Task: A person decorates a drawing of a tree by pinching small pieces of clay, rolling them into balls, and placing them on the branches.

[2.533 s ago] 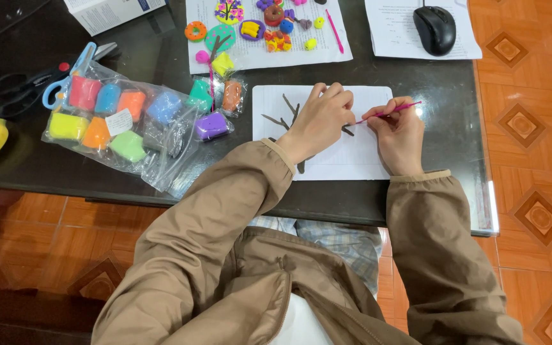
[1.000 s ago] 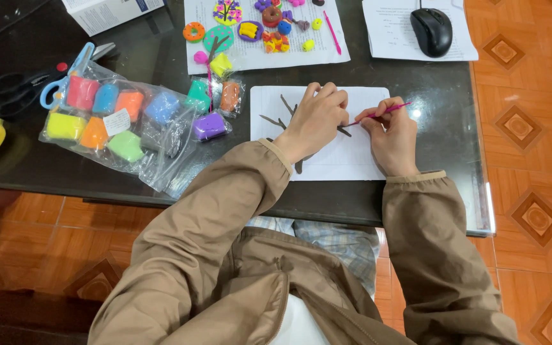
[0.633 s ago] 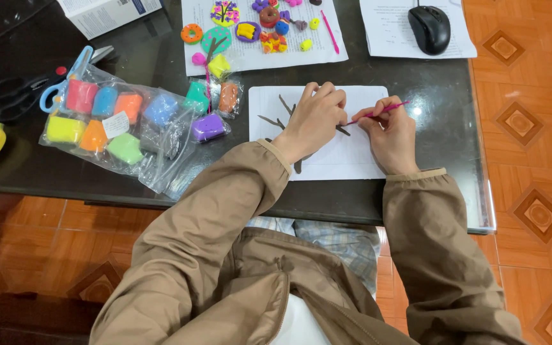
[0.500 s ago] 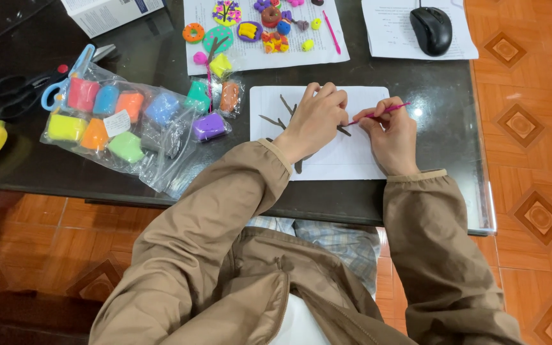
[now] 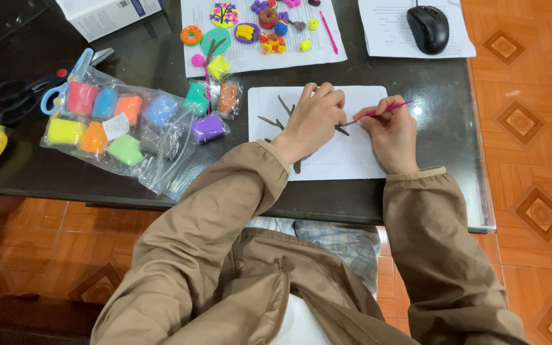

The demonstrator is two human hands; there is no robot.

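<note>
Brown clay strips laid out as a bare branching tree (image 5: 287,114) on a white sheet of paper (image 5: 352,156) — that's where we're working, at the near middle of the dark glossy table (image 5: 429,128). Our left hand (image 5: 312,121) lies spread on the sheet, fingers curled down over the middle of the tree, pressing it and the paper flat; it grips nothing. Our right hand (image 5: 392,131) sits just right of it, pinched tight on a thin pink modelling stick (image 5: 378,113), whose tip slants left to meet a branch beside the left fingers. We'd judge this as the shaping step: scoring or nudging a branch into line. The next move seems to call for a light, steady stroke along the clay with the left hand keeping the sheet from sliding. Off to the left lies a clear plastic bag of coloured clay blocks (image 5: 113,121); farther back, a second sheet with small finished clay figures (image 5: 257,29), and far right a black computer mouse (image 5: 428,28).
</note>
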